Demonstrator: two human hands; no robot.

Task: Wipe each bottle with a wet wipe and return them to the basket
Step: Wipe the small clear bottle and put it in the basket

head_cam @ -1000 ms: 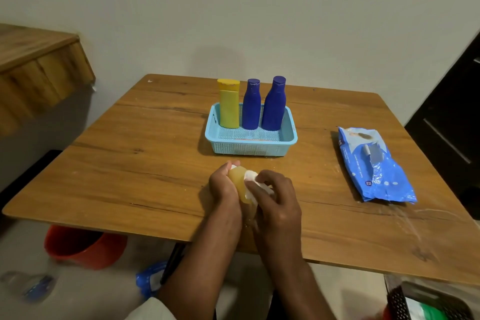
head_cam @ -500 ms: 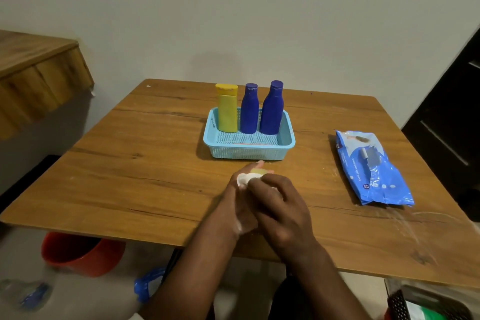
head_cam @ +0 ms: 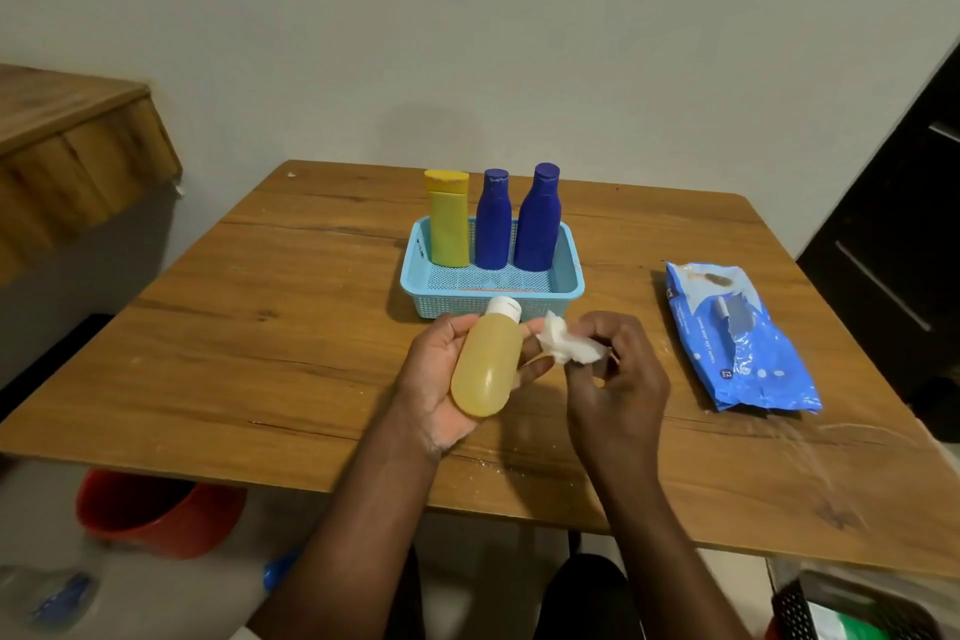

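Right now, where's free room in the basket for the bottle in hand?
The front half of the light blue mesh basket is bare. Its back row is crowded: yellow flat-topped bottle, small dark blue bottle, larger dark blue bottle. The table left of the basket is bare too.

My left hand (head_cam: 447, 379) lies palm up over the table's near edge, fingers loosely cupped under what it carries. My right hand (head_cam: 615, 379) sits just beside it, back up, fingertips pinched together.
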